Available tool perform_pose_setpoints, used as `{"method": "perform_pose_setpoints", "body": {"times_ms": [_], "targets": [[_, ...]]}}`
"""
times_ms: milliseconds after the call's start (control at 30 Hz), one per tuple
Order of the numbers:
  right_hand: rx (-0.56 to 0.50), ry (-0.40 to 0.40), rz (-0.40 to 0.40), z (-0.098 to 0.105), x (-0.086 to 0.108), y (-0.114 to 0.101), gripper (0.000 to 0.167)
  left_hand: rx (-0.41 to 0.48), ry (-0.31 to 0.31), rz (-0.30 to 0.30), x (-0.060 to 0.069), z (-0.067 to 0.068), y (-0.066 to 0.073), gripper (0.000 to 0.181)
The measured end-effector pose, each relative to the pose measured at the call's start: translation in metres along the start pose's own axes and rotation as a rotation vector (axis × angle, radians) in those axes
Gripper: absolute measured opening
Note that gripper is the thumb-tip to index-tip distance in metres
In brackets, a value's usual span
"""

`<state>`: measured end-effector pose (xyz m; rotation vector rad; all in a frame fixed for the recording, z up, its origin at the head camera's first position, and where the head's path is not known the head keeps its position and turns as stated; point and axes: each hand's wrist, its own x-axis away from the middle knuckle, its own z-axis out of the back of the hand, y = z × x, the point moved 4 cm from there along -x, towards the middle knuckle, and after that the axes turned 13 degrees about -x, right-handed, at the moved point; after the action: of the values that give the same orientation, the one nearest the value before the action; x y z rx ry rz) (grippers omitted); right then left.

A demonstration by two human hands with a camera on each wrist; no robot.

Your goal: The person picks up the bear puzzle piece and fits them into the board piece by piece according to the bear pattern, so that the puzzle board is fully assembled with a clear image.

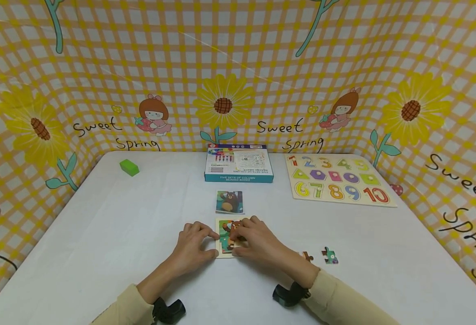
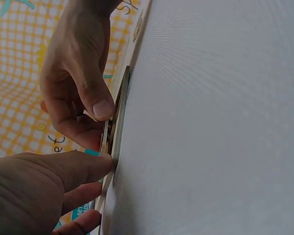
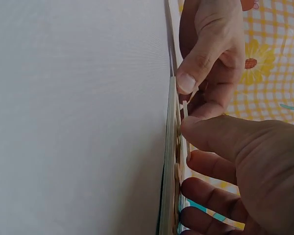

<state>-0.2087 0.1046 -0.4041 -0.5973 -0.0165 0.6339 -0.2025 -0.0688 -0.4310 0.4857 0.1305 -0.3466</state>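
Observation:
A small wooden puzzle board (image 1: 224, 256) with a bear picture lies on the table in front of me. My left hand (image 1: 191, 248) holds its left side, thumb at the near corner and forefinger at the rim. Over the board's right half, my right hand (image 1: 258, 241) pinches a thin puzzle piece (image 3: 187, 139) between thumb and forefinger, seen edge-on in the right wrist view. That hand hides much of the picture. Just beyond the board lies a bear picture card (image 1: 229, 201). Two loose pieces sit to the right: a brown one (image 1: 307, 257), partly behind the forearm, and a green one (image 1: 330, 255).
A flat blue-and-white box (image 1: 239, 164) stands at the back middle. At the back right lies a number and shape board (image 1: 343, 180). A green block (image 1: 129, 167) is at the back left. Checked cloth (image 1: 221, 54) rises around the white table (image 1: 120, 234).

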Motion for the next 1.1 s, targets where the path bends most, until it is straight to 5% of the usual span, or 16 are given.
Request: {"method": "perform_pose_setpoints", "body": {"times_ms": [1100], "targets": [[0.043,0.0,0.031,-0.004,-0.0024,0.001,0.021,0.009,-0.006,0.006,-0.0005,0.0004,0.0017,0.022]]}}
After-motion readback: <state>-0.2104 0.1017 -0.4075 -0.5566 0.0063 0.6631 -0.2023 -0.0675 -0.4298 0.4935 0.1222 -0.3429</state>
